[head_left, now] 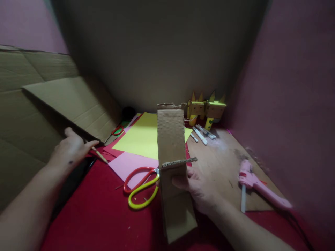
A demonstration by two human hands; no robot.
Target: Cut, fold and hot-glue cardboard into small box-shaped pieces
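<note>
Wall (293,104) bounding the right, cardboard panel (75,94) bounding the left, left hand (72,149) spreading open nearby, right hand (195,184) gripping cardboard strip (171,139), scissors (141,206) occupying the gap.

Two hands (72,148), two box-headed figures (215,110), one glue gun (252,181), one yellow sheet (140,139)

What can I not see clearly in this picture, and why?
All in the head view:
- Scissors: blades hidden behind the cardboard piece.
- Right hand: some fingers hidden behind that piece.
- Left hand: most fingers hidden by the hand itself.
- Glue gun: far end of its cord cut off by the picture's edge.
- Markers: any lettering too small and blurred.
</note>
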